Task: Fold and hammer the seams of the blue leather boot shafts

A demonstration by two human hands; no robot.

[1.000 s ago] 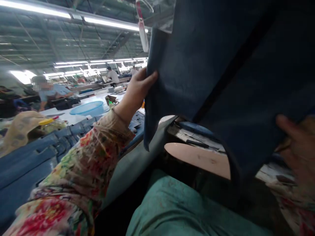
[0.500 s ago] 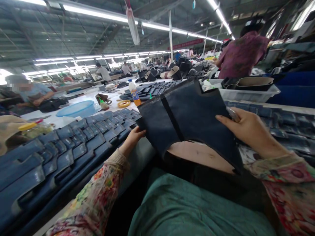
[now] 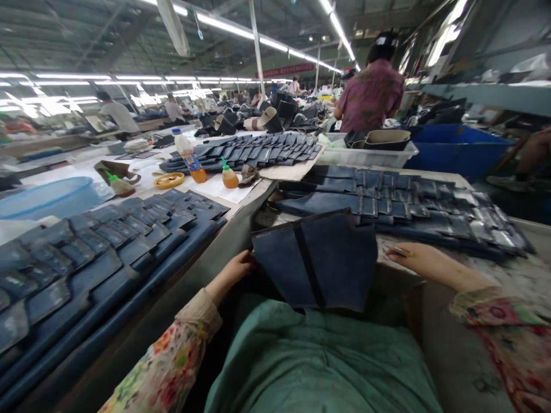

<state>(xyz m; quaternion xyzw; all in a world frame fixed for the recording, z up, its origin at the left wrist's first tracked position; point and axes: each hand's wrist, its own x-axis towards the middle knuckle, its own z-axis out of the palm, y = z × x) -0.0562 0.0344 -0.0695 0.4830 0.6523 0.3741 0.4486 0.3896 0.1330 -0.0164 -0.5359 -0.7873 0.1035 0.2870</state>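
Watching feed, quick notes. Got dark blue panel dead centre, 12 o'clock from green apron. Its bottom edge sits on lap, top tipped up toward camera.

My left hand at panel's 9 o'clock, fingers pinching side edge. That pinch looks like what keeps it propped.

My right hand at 3 o'clock, off panel, fingers stretched flat on table. Maybe something small under fingertips, too blurry to call.

Rows of blue pieces at 10 o'clock, more rows at 1, overlapped so each edge shows. Glue bottle at 11.
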